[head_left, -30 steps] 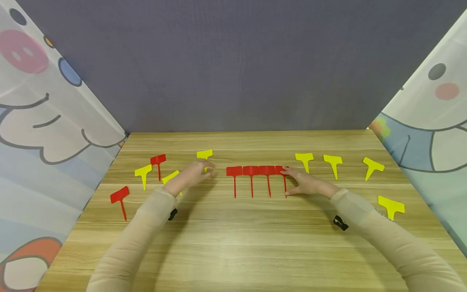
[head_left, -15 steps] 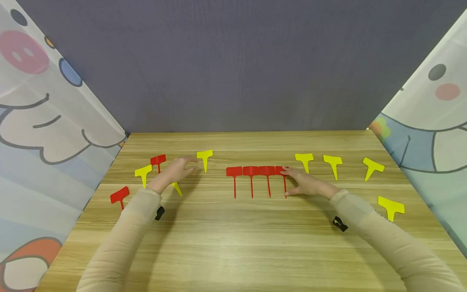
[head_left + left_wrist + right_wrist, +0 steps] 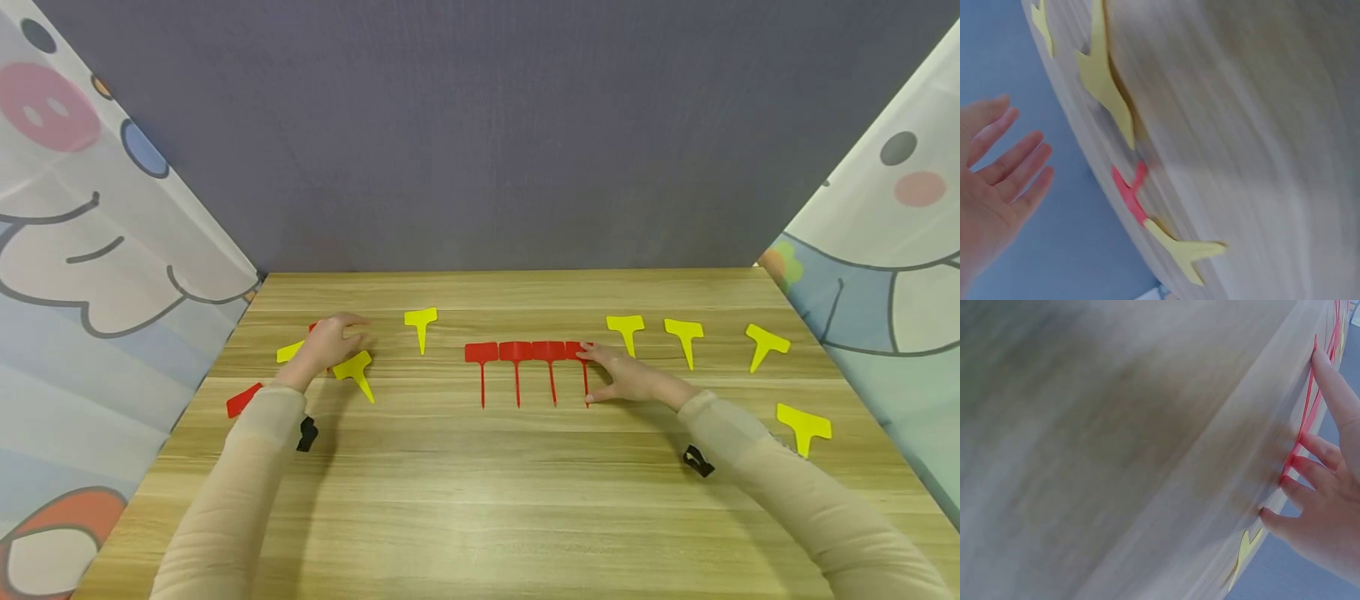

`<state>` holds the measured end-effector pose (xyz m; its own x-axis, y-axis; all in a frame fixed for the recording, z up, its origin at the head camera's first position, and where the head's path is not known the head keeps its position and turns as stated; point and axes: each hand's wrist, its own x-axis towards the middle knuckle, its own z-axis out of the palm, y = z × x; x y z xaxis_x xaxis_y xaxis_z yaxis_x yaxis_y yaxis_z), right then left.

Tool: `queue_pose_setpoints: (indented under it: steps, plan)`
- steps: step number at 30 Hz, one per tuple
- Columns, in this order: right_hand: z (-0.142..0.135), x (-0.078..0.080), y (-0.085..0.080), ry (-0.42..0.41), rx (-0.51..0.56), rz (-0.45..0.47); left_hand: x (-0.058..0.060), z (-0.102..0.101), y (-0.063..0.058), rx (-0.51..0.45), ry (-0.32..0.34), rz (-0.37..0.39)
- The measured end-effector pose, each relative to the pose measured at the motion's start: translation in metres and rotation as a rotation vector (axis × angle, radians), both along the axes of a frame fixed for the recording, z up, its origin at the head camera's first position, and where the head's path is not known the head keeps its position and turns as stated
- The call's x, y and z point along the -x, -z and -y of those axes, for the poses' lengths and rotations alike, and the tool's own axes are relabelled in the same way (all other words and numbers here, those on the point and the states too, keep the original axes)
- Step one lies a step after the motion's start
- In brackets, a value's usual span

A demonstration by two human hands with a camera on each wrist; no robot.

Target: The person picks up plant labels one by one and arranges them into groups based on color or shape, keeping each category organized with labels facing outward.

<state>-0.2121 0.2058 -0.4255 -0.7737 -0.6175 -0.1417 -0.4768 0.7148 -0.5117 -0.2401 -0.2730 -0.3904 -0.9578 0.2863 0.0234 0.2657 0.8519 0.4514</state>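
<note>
Several red T-shaped plant labels [image 3: 482, 353] lie side by side in a row at the middle of the table. My right hand [image 3: 626, 377] rests on the rightmost red label [image 3: 574, 349], fingertips on its head and thumb by the stem's tip. At the left, my left hand [image 3: 324, 346] hovers with loose fingers and holds nothing. Beneath it, a red label [image 3: 1129, 195] is mostly hidden in the head view. Two yellow T-shaped labels lie close by, one [image 3: 352, 367] to its right and one [image 3: 288, 352] partly covered. Another red label [image 3: 242, 401] lies behind my left sleeve.
One yellow label [image 3: 421, 318] lies left of the red row. Several more yellow labels [image 3: 684, 329] are spread along the right side. A dark grey panel [image 3: 480, 150] stands at the table's back, with printed curtains [image 3: 60, 333] on both sides.
My left hand has moved left, away from the red row, past the yellow labels to above the far-left red label. The right hand has stayed in place.
</note>
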Motion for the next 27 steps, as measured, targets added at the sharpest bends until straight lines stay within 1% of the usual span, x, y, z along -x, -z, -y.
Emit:
queue_pose_setpoints:
  steps: [5,7,11,13,16,21,27]
  plan:
    - [0.000,0.000,0.000,-0.001,-0.004,-0.003,0.004,0.013,0.003,-0.013,-0.048,0.024]
    - [0.000,0.000,0.000,-0.002,-0.002,-0.004,0.005,0.018,0.005,-0.018,-0.065,0.017]
    - [0.000,0.000,0.000,-0.003,0.000,-0.003,0.007,0.028,0.009,-0.006,-0.079,-0.069]
    - [0.000,0.000,0.000,-0.003,-0.001,-0.002,0.008,0.032,0.011,0.002,-0.086,-0.094]
    - [0.000,-0.001,-0.001,-0.003,-0.004,0.001,0.009,0.038,0.013,-0.004,-0.106,-0.065]
    - [0.001,-0.002,-0.002,-0.002,0.003,-0.005,0.011,0.042,0.014,-0.006,-0.159,0.027]
    - [0.002,-0.002,-0.001,0.000,0.014,-0.012,0.014,0.045,0.016,0.005,-0.192,0.079]
